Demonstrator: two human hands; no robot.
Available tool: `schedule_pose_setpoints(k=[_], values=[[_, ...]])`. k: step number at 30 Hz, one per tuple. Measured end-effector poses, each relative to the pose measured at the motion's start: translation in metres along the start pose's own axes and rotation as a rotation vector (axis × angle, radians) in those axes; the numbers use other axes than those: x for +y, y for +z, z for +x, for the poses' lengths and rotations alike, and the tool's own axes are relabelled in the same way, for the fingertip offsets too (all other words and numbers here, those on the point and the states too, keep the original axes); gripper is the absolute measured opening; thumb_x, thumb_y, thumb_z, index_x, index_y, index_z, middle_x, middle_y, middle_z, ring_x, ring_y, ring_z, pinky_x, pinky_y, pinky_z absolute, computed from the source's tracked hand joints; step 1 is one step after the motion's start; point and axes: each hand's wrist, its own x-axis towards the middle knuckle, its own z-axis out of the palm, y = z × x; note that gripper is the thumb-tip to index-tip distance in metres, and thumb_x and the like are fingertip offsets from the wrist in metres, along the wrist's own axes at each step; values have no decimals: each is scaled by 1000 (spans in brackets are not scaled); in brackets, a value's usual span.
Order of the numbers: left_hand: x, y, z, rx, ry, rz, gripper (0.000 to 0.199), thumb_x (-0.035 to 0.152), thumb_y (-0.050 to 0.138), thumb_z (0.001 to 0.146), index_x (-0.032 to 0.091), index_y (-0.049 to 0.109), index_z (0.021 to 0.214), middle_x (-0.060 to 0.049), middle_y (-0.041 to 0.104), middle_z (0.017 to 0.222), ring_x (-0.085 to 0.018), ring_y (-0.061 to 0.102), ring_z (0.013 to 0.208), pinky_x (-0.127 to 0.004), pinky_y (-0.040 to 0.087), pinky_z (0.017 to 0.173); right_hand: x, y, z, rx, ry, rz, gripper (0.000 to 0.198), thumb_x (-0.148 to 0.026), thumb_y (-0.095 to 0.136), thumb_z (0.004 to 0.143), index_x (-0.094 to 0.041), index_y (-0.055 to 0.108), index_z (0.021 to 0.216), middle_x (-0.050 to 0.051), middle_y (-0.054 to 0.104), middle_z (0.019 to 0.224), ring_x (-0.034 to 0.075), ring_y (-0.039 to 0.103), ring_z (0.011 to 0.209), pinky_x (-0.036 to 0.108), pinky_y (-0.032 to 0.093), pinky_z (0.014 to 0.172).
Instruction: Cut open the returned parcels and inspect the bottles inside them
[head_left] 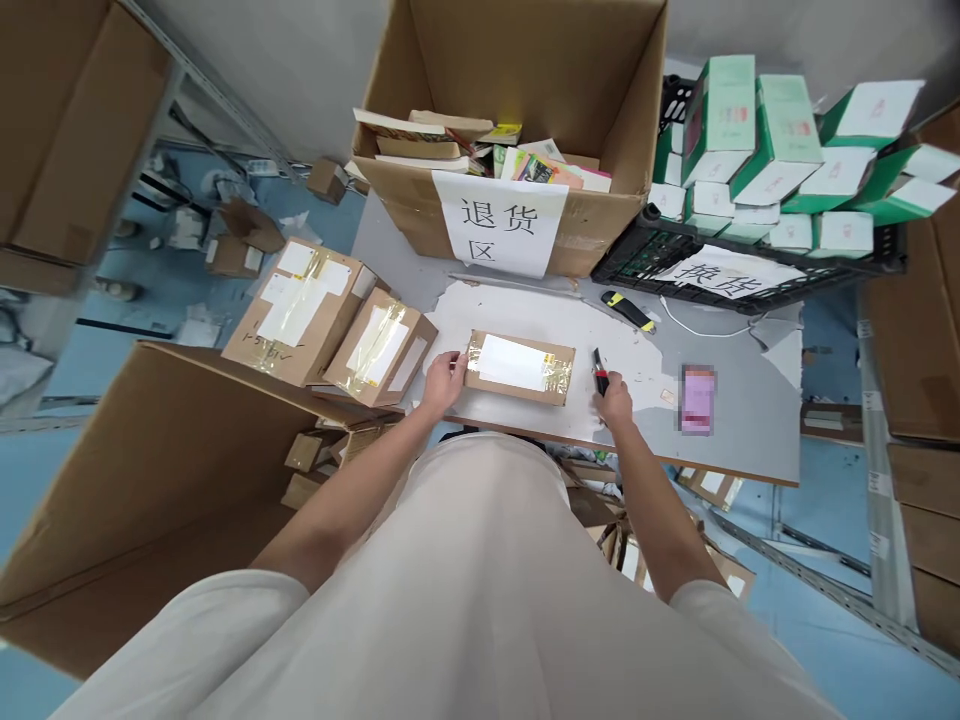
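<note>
A taped cardboard box (480, 384) with a white label lies flat on the table in front of me. At its left end is my left hand (445, 380), its fingers closed against the box's edge. My right hand (616, 402) is wrapped round a red and black box cutter (600, 374), just right of the box and apart from it. The cutter's dark front end points away from me. Beyond it, on the table, rests a second, yellow and black box cutter (628, 311).
Two taped boxes (300, 310) (379, 350) stand at the table's left. Behind are a large open carton (615, 220) of books and a black crate (637, 255) of green and white boxes. A blurred pink phone-like object (697, 400) lies right. A big open carton (172, 480) stands lower left.
</note>
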Motion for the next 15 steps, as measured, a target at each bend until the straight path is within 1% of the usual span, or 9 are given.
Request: schedule_pose_setpoints(k=[2, 3, 5, 6, 7, 9, 10, 12, 15], values=[[0, 0, -11, 85, 193, 39, 39, 42, 45, 93, 14, 60, 116, -17, 61, 122, -27, 57, 116, -43, 46, 98, -2, -17, -3, 86, -67, 113, 59, -19, 46, 84, -11, 33, 141, 18, 54, 125, 26, 55, 112, 40, 44, 96], [0, 1, -16, 77, 325, 59, 38, 41, 49, 92, 15, 59, 119, -17, 58, 127, -27, 52, 124, -46, 43, 103, -6, -28, -6, 147, -124, 186, 59, -19, 43, 85, -11, 32, 142, 18, 54, 127, 26, 54, 115, 41, 43, 99], [-1, 6, -23, -29, 574, 90, 37, 38, 52, 92, 17, 58, 121, -16, 58, 130, -28, 46, 132, -48, 40, 107, -21, -49, -18, 231, -319, 298, 57, -22, 38, 88, -12, 33, 143, 17, 54, 131, 26, 51, 120, 44, 40, 103], [-1, 10, -25, -87, 662, 99, 35, 36, 51, 93, 17, 57, 122, -15, 59, 131, -27, 45, 134, -48, 41, 108, -33, -58, -25, 220, -448, 305, 55, -24, 37, 90, -14, 34, 144, 16, 53, 132, 26, 51, 121, 44, 39, 104], [-2, 14, -25, -125, 719, 106, 34, 34, 48, 95, 17, 57, 123, -15, 59, 131, -26, 45, 134, -48, 42, 107, -47, -66, -33, 169, -593, 275, 54, -26, 37, 91, -17, 34, 145, 14, 53, 134, 25, 50, 122, 43, 39, 104], [-4, 24, -22, -148, 764, 113, 33, 29, 42, 97, 17, 56, 125, -14, 61, 130, -25, 46, 134, -48, 44, 106, -82, -76, -49, -23, -829, 103, 52, -30, 37, 95, -23, 34, 146, 11, 54, 134, 24, 52, 120, 39, 42, 100], [-6, 29, -20, -145, 767, 110, 33, 27, 41, 98, 17, 56, 125, -14, 61, 129, -25, 47, 133, -49, 44, 105, -100, -78, -55, -116, -888, -30, 51, -31, 36, 96, -25, 33, 147, 10, 55, 134, 24, 54, 118, 37, 44, 97], [-10, 36, -16, -144, 770, 96, 33, 26, 40, 98, 17, 56, 126, -15, 61, 130, -24, 48, 133, -50, 44, 105, -133, -77, -65, -219, -919, -323, 50, -29, 32, 98, -29, 31, 148, 10, 58, 129, 24, 59, 110, 35, 47, 88], [-16, 41, -14, -153, 787, 85, 33, 27, 41, 98, 17, 56, 126, -16, 60, 131, -24, 47, 133, -50, 44, 105, -163, -72, -71, -251, -944, -630, 58, -16, 29, 97, -30, 20, 152, 12, 58, 125, 24, 63, 102, 32, 46, 81]])
